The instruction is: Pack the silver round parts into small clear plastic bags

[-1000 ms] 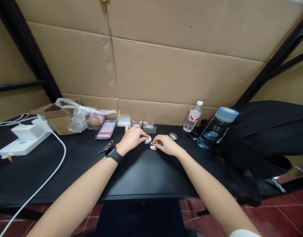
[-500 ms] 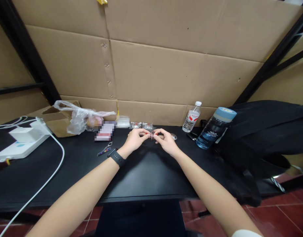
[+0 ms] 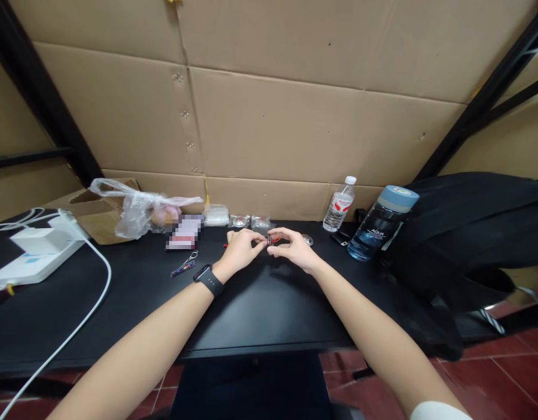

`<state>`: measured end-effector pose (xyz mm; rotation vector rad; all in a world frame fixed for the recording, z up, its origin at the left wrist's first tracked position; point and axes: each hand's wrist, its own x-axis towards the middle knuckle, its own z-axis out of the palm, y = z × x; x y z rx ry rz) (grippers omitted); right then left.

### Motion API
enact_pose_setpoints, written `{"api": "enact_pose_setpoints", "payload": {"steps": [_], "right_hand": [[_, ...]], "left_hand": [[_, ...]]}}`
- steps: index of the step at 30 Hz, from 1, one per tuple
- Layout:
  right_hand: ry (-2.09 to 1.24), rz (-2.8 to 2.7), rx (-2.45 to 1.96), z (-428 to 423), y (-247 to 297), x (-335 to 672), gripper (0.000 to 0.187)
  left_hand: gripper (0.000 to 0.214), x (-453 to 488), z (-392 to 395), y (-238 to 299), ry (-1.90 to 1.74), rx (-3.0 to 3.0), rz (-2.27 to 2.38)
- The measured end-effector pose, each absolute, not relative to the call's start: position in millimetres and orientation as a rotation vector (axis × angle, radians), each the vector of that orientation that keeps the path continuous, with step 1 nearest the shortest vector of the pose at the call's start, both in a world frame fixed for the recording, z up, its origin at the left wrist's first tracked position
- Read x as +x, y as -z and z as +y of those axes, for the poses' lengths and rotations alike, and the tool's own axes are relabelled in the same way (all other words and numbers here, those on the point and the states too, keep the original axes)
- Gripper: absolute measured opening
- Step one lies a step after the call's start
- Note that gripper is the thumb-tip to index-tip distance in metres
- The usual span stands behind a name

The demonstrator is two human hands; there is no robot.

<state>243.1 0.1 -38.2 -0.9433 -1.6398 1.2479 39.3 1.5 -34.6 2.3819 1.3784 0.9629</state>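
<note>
My left hand (image 3: pixel 241 251) and my right hand (image 3: pixel 295 251) meet over the middle of the black table, both closed. Between their fingertips they pinch a small disc (image 3: pixel 269 240), turned edge-on, dark with a shiny rim. Its exact kind is too small to tell. Red cord (image 3: pixel 275 239) shows inside the curl of my right fingers, and a bit of red peeks out left of my left hand. Behind the hands lie two clear packets (image 3: pixel 240 221) with round silvery pieces inside. A loose round clear piece (image 3: pixel 308 239) rests partly hidden beyond my right hand.
At the left are a power strip (image 3: pixel 37 262) with a white cable, a cardboard box (image 3: pixel 105 219), a plastic bag (image 3: pixel 138 216), a phone-like item (image 3: pixel 184 232) and a keychain (image 3: pixel 182 268). A water bottle (image 3: pixel 339 205), a blue-lidded bottle (image 3: pixel 378 227) and a black bag (image 3: pixel 461 245) stand right.
My fingers have shifted slightly around the disc; the right fingers are more arched, showing the red cord. The camera view has moved a little.
</note>
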Motion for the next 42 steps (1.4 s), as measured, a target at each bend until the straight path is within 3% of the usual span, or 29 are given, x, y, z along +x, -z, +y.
{"api": "enact_pose_setpoints", "payload": {"steps": [3,8,11,17,21,30,36,42], "right_hand": [[-1.079,-1.752,-1.032,3,34,251,0.053],[-0.466,-1.917,-1.301,13,25,279,0.042],[-0.283,-1.951,-1.384,16,20,292,0.040],[-0.314,-2.140,-1.323,11,14,296,0.038],[-0.518,-2.325,-1.282,3,8,295,0.033],[-0.540,-2.229,-1.362,-2,-4,310,0.048],[-0.619,-2.416,-1.378,-3,-7,307,0.031],[-0.568,-2.516,-1.391,-2,4,297,0.027]], "left_hand": [[0.024,37,2,39,-0.933,2.581,1.385],[0.041,35,11,52,-0.781,2.841,1.537],[0.029,35,15,57,-0.666,2.869,1.465],[0.028,39,6,55,-0.541,2.903,1.218],[0.027,46,-3,54,-0.487,2.867,1.052],[0.029,53,-11,57,-0.443,2.862,0.985],[0.037,54,-18,53,-0.392,2.908,1.077],[0.041,50,-17,51,-0.319,2.881,1.049]]}}
